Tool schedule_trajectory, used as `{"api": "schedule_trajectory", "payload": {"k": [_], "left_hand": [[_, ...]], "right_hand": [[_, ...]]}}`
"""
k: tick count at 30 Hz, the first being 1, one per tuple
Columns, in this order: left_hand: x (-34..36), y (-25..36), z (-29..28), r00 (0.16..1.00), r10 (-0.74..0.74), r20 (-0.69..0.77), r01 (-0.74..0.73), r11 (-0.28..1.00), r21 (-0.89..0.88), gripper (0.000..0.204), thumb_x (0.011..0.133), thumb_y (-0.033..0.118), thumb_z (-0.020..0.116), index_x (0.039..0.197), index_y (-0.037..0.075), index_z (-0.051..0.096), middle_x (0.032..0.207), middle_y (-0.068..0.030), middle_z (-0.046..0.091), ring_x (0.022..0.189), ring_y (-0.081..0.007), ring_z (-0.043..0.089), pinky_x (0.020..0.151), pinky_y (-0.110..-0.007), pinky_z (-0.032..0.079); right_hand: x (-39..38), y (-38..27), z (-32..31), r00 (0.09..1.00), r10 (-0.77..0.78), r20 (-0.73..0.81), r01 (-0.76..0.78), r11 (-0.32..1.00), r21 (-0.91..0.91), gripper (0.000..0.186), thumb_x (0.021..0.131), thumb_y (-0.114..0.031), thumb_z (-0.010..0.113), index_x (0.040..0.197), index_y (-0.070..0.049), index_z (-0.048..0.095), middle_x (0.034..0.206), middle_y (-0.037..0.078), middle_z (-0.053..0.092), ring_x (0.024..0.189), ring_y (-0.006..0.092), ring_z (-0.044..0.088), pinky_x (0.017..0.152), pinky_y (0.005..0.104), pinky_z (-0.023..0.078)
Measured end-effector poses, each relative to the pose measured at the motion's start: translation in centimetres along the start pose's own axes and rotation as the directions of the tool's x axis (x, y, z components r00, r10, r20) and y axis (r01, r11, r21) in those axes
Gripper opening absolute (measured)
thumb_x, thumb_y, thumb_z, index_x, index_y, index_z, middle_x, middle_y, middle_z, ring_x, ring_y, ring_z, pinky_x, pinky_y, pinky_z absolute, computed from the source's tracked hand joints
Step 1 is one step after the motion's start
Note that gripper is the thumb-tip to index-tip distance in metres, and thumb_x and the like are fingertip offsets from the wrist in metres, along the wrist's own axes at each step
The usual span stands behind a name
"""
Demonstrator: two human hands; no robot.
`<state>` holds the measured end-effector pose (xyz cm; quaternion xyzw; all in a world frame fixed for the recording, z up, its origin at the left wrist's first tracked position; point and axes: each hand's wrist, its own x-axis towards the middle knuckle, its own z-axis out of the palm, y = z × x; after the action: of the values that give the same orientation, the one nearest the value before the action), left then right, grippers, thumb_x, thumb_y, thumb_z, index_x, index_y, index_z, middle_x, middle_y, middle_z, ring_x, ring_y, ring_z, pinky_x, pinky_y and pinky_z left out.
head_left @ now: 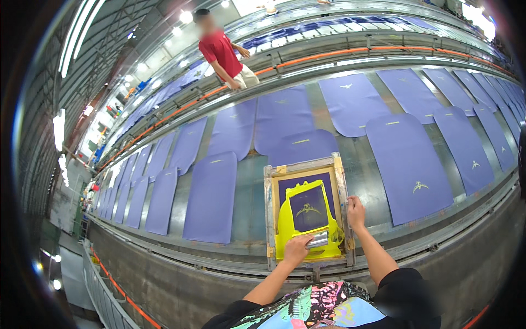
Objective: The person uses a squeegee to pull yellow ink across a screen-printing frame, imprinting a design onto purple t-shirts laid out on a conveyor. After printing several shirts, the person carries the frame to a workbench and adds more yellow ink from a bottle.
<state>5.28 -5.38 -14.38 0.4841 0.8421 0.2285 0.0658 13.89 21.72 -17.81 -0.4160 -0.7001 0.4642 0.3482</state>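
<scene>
And there the left hand (296, 249) gripped the metal squeegee (318, 239) inside the frame (269, 208), flat over a purple panel (307, 145) on the surface (252, 192), the right hand (356, 213) clasping its side rail, seemingly for steadiness.

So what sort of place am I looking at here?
Most likely a screen-printing workshop: a long table carries rows of purple panels, many with small yellowish prints, and a rectangular frame with bright yellow ink inside sits at its near side.
</scene>
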Motion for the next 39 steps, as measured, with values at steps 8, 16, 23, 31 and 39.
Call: {"api": "schedule_trajectory", "payload": {"k": [8, 16, 23, 31, 39], "left_hand": [[-1.2, 0.3, -1.4, 0.99, -0.12, -0.077, 0.114, 0.991, -0.072, 0.041, 0.079, 0.002, 0.064, 0.114, 0.019, 0.077, 0.108, -0.0102, 0.076, 0.092, -0.0319, 0.073, 0.078, -0.042, 0.059], [6.7, 1.4, -10.0, 0.961, 0.078, -0.264, -0.073, 0.997, 0.031, 0.05, 0.075, 0.0, 0.071, 0.121, 0.019, 0.074, 0.121, -0.0038, 0.074, 0.113, -0.0259, 0.069, 0.098, -0.043, 0.051], [-6.5, 7.5, -6.2, 0.999, 0.05, -0.003, -0.05, 0.997, 0.051, 0.057, 0.074, 0.001, 0.075, 0.126, 0.021, 0.071, 0.136, 0.0014, 0.068, 0.126, -0.024, 0.063, 0.109, -0.05, 0.046], [8.1, 5.4, -9.3, 0.985, -0.15, 0.084, 0.152, 0.988, -0.019, 0.036, 0.08, 0.005, 0.067, 0.109, 0.021, 0.08, 0.104, -0.0118, 0.076, 0.096, -0.0336, 0.073, 0.087, -0.045, 0.058], [13.7, 3.8, -9.5, 0.996, -0.059, -0.07, 0.066, 0.993, 0.096, 0.034, 0.082, 0.005, 0.064, 0.106, 0.021, 0.081, 0.093, -0.0145, 0.076, 0.084, -0.0356, 0.072, 0.077, -0.046, 0.057]], "right_hand": [[-0.9, 0.9, -0.9, 0.999, -0.031, 0.019, 0.032, 0.998, -0.061, 0.026, 0.105, -0.025, 0.054, 0.115, -0.006, 0.067, 0.101, 0.025, 0.071, 0.096, 0.0441, 0.069, 0.081, 0.0501, 0.052], [10.7, -10.3, -1.5, 0.994, -0.097, -0.054, 0.095, 0.995, -0.04, 0.024, 0.104, -0.025, 0.054, 0.112, -0.007, 0.068, 0.087, 0.021, 0.07, 0.083, 0.0415, 0.068, 0.075, 0.049, 0.05], [0.5, -7.9, -7.9, 0.995, 0.088, 0.049, -0.078, 0.982, -0.174, 0.022, 0.104, -0.025, 0.055, 0.11, -0.008, 0.069, 0.076, 0.018, 0.067, 0.072, 0.0353, 0.067, 0.069, 0.0456, 0.049], [-3.7, -8.7, -10.0, 0.985, 0.166, 0.042, -0.157, 0.974, -0.161, 0.021, 0.104, -0.024, 0.057, 0.11, -0.007, 0.069, 0.064, 0.013, 0.059, 0.058, 0.023, 0.056, 0.061, 0.0406, 0.044], [-4.4, -9.4, -9.6, 0.995, 0.089, 0.038, -0.084, 0.989, -0.118, 0.02, 0.104, -0.022, 0.057, 0.109, -0.006, 0.068, 0.062, 0.012, 0.056, 0.055, 0.0214, 0.053, 0.057, 0.039, 0.042]]}}
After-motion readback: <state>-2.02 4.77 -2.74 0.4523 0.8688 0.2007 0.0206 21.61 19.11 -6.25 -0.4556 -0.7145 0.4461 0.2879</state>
